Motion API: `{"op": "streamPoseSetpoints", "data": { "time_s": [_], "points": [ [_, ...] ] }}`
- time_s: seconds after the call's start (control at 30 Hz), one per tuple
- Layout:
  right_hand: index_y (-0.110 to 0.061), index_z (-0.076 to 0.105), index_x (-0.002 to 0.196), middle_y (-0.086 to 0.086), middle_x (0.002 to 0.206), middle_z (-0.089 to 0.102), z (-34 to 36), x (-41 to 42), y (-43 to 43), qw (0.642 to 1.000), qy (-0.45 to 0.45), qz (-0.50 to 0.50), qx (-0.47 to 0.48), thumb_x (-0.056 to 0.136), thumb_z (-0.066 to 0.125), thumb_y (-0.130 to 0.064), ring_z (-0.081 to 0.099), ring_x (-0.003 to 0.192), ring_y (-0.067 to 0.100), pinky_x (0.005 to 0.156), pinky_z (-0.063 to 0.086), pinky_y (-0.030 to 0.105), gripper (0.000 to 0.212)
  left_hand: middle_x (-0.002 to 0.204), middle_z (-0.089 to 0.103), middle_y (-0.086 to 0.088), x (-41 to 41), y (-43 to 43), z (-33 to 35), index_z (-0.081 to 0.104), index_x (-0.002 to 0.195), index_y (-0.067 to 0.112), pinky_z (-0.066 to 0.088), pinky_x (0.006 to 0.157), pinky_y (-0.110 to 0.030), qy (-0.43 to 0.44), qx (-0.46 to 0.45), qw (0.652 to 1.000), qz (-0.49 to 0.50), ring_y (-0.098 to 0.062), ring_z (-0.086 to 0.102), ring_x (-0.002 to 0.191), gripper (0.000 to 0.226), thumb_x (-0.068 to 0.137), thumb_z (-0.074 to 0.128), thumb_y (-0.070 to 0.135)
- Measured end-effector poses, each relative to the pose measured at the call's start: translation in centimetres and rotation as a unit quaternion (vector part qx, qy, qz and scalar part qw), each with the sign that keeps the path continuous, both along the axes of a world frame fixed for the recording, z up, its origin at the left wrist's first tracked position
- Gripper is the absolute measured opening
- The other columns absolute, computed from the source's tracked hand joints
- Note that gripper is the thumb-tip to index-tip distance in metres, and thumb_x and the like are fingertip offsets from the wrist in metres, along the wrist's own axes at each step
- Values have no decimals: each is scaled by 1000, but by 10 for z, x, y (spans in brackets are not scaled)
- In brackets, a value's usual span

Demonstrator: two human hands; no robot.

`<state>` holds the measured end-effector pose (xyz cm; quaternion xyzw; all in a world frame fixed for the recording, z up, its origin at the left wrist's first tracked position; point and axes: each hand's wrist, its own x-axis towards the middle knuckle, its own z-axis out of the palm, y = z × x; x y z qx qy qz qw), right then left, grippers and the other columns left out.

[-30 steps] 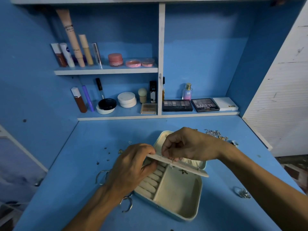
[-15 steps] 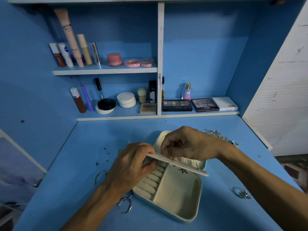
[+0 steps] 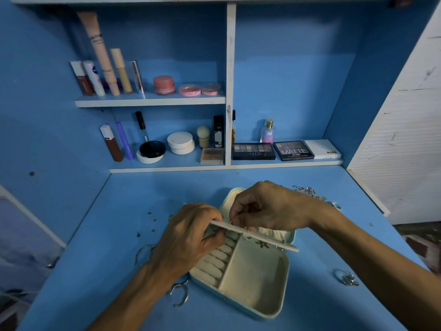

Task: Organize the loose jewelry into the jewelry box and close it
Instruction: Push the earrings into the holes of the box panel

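Jewelry box lid (image 3: 229,199) mostly behind right hand (image 3: 269,206)

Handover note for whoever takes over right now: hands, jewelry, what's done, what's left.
Left hand grips the left end of the earring panel over the open jewelry box.
Right hand pinches a small piece at that panel, likely an earring.
Done: a few pieces hang from the panel; the large compartment looks empty.
Left: chain pile, ring cluster, bangles and studs lie loose on the desk; box them, then close the box.
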<state>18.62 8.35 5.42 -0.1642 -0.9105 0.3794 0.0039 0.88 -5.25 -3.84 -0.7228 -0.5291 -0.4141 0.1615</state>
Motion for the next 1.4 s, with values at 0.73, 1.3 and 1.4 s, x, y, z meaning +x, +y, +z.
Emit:
{"op": "streamPoseSetpoints", "data": {
  "time_s": [0.73, 1.3, 1.4],
  "points": [
    [-17, 74, 86, 10, 81, 72, 14, -19, 8, 993, -97, 38, -46, 84, 65, -9, 63, 69, 9, 70, 53, 22, 12, 83, 66, 0, -3, 6, -7, 53, 99, 15, 52, 97, -32, 32, 37, 999, -1, -12, 60, 81, 21, 91, 69, 27],
    [-14, 72, 86, -1, 74, 68, 11, -23, 16, 992, -103, 39, -65, 89, 62, -12, 64, 70, 10, 71, 55, 25, 11, 84, 67, 1, -8, 13, -7, 54, 98, 15, 54, 92, -37, 33, 35, 999, 3, -12, 62, 80, 20, 94, 67, 30],
    [-16, 71, 88, 2, 81, 72, 8, -18, 20, 991, -87, 37, -90, 91, 61, -8, 68, 74, 11, 72, 56, 26, 13, 86, 67, 1, -7, 15, -4, 56, 98, 15, 55, 91, -37, 7, 29, 1000, 0, -14, 63, 82, 20, 97, 63, 33]
  ]
}}
